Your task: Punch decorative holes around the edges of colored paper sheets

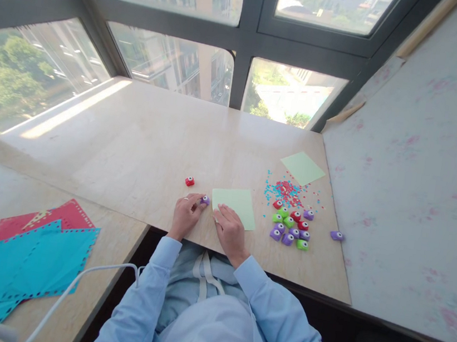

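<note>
A small purple craft punch is in my left hand, closed with thumb and fingers around it, just left of a pale green sheet of paper. My right hand lies on the lower left part of that sheet, fingers stretched out over it and holding nothing. A gap of tabletop separates the punch from the paper's left edge. Beyond my left hand stands a red craft punch.
Several purple, green and red punches cluster at the right, below red and blue confetti and another green sheet. One purple punch sits near the wall. Punched blue sheets and a white cable are at left.
</note>
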`<state>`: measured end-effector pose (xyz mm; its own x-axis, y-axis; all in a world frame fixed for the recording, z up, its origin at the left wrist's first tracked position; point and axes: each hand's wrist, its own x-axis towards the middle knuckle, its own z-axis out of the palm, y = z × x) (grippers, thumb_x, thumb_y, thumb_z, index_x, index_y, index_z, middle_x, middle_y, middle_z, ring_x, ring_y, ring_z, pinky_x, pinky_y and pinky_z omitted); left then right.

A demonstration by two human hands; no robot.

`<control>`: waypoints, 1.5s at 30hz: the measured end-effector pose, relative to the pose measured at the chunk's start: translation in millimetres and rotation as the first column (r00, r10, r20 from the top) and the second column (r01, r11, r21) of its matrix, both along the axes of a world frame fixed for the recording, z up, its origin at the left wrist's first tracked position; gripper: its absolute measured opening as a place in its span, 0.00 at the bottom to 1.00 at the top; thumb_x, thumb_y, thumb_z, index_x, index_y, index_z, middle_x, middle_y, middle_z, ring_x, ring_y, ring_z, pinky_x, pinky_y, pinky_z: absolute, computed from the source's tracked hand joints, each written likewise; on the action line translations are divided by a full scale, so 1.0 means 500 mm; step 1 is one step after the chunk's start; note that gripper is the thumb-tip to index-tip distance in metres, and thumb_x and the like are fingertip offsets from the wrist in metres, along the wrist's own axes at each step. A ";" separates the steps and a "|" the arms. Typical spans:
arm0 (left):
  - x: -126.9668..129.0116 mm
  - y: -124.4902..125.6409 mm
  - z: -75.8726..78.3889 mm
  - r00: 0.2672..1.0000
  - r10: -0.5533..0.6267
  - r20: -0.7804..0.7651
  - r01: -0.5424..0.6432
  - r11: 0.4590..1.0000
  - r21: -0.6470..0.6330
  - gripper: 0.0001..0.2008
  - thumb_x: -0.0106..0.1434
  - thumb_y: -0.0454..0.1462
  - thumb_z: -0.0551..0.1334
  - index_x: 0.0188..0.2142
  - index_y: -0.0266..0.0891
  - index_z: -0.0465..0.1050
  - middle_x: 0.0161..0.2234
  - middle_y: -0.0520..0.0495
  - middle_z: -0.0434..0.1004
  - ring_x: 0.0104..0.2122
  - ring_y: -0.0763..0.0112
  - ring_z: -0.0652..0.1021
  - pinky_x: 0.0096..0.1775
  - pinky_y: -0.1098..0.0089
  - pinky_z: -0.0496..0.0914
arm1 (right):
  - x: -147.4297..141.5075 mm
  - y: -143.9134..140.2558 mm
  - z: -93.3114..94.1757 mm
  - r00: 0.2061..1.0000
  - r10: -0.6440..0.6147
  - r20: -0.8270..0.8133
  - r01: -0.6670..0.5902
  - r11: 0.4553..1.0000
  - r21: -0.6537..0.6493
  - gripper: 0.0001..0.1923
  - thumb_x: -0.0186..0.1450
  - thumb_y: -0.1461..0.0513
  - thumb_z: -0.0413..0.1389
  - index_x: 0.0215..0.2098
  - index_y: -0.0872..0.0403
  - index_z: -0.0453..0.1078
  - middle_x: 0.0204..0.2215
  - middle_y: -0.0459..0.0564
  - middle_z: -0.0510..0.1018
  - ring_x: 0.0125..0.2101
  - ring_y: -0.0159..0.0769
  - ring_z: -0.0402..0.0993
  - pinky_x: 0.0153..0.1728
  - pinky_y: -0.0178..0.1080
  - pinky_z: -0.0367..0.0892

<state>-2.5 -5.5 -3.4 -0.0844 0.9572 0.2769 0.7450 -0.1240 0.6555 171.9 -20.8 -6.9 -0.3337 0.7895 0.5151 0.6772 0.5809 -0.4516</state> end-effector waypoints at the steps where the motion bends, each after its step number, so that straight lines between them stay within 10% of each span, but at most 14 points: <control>1: 0.000 0.000 0.000 1.000 0.001 0.002 -0.001 1.000 0.000 0.11 0.65 0.38 0.60 0.46 0.42 0.75 0.44 0.47 0.79 0.30 0.69 0.76 0.47 0.61 0.66 | 0.000 0.001 0.001 1.000 -0.008 -0.006 0.008 1.000 -0.001 0.13 0.69 0.67 0.52 0.47 0.57 0.76 0.50 0.55 0.78 0.54 0.42 0.72 0.56 0.46 0.67; 45: 0.003 -0.005 0.009 1.000 0.003 0.000 -0.003 1.000 -0.015 0.11 0.63 0.37 0.61 0.45 0.44 0.76 0.46 0.48 0.78 0.30 0.70 0.78 0.50 0.61 0.66 | -0.018 0.024 0.000 0.992 0.040 0.120 -0.037 0.999 -0.025 0.12 0.65 0.69 0.57 0.44 0.55 0.77 0.50 0.56 0.78 0.54 0.44 0.71 0.57 0.46 0.65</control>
